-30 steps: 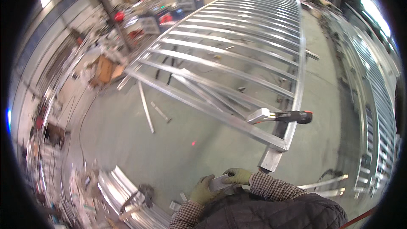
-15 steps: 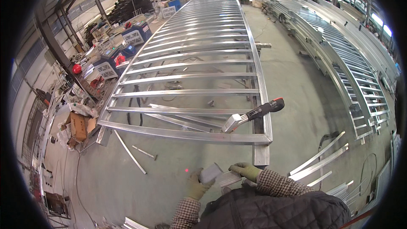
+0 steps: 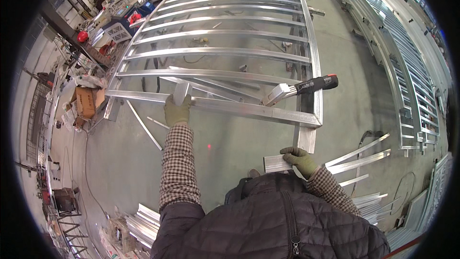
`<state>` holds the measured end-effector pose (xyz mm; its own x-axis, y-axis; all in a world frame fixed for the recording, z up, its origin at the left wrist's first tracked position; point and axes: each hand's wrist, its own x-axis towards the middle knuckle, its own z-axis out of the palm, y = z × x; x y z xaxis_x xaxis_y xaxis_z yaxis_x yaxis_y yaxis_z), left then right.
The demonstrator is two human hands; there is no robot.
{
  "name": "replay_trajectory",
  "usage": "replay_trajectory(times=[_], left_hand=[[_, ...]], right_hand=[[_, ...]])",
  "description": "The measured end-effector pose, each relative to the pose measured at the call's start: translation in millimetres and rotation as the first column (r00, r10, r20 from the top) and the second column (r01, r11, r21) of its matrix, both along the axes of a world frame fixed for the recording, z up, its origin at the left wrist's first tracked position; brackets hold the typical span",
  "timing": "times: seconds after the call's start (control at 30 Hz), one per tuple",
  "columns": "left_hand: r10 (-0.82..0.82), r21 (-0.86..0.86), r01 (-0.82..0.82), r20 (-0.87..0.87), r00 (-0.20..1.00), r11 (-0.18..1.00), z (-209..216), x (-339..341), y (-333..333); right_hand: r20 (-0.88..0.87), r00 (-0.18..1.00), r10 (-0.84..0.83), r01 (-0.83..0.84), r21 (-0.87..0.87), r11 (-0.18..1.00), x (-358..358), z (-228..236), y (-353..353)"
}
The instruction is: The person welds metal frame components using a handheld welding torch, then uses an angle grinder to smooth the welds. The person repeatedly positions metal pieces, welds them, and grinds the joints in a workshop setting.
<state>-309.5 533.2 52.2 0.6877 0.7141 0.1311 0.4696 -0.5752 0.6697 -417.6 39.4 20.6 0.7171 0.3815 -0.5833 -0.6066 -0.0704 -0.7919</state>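
Observation:
My left hand [image 3: 177, 113], in a green glove, is closed round a short grey metal block [image 3: 181, 93]. It stands upright at the front rail of a large silver metal frame [image 3: 230, 108] with many crossbars; whether it rests on the rail I cannot tell. Lower right, near my body, my right hand [image 3: 300, 162], also gloved, grips a short flat ribbed metal piece [image 3: 276, 164] by its right end. A tool [image 3: 314, 84] with a black handle and a silver head lies across the frame's right front corner, touched by neither hand.
Under the frame, a metal leg [image 3: 305, 139] sticks out close to my right hand. Loose metal strips [image 3: 354, 165] lie to the right, more bars [image 3: 143, 223] at lower left. A cardboard box [image 3: 85, 103] stands left of the frame; another slatted frame [image 3: 412, 81] is far right.
My left hand has reached forward and left with the metal block, from near my body to the front rail. My right hand has moved slightly right with the flat piece. The view has tilted down.

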Motion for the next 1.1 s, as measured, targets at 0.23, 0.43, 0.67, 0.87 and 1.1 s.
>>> replay_trajectory(times=[0.23, 0.43, 0.67, 0.87, 1.1], left_hand=[[0.033, 0.13, -0.026, -0.047, 0.998, 0.991, 7, -15, 2], [0.044, 0.132, -0.041, -0.018, 0.999, 0.99, 33, -35, -13], [-0.527, -0.519, 0.483, 0.072, 0.847, 0.705, 1, -118, -116], [-0.628, -0.874, 0.141, 0.438, 0.643, -0.465, -9, -160, -230], [-0.385, -0.9, 0.269, 0.396, 0.833, -0.343, -2, -154, -274]], right_hand=[[0.065, 0.995, -0.079, 0.077, 0.031, 0.997, -1, 15, -6], [0.152, 0.988, 0.013, -0.004, -0.055, 0.998, 13, 25, -1], [0.44, 0.853, 0.281, -0.222, -0.182, 0.958, 40, 64, 8], [0.628, 0.62, 0.47, -0.503, -0.141, 0.853, 64, 85, 29], [0.675, 0.634, 0.377, -0.436, -0.092, 0.895, 115, 88, -2]])
